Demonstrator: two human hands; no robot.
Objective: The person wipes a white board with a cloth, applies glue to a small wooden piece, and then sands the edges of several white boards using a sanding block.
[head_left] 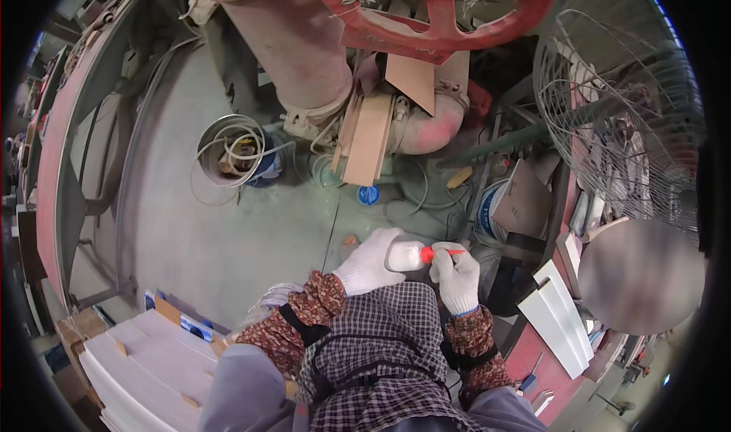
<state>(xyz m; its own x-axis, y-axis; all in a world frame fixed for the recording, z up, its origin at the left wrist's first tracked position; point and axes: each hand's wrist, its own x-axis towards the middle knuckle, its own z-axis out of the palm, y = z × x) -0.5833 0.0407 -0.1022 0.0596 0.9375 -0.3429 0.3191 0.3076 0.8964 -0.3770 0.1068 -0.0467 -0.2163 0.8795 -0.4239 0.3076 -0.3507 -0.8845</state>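
I see the white-gloved left hand [371, 263] curled around a white plastic bottle [405, 256] beyond the checked cloth apron [381, 333], the white-gloved right hand [457, 278] pinching its slender red nozzle [428, 255]. Too hard a left squeeze could, I judge, spurt contents; a loose pinch could slip. Below, smooth grey floor [190, 242]; a red spoked wheel [443, 21] and wire-caged fan [624, 112] flank the workspace.

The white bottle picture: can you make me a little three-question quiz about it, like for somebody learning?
1. True or false: the left hand wears a black glove.
2. The white bottle's top is: A blue; B red; C green.
3. Put these in order, from top to bottom of the picture: bottle, left-side bucket, red wheel.

Key: 1 false, its glove is white; 2 B; 3 red wheel, left-side bucket, bottle.
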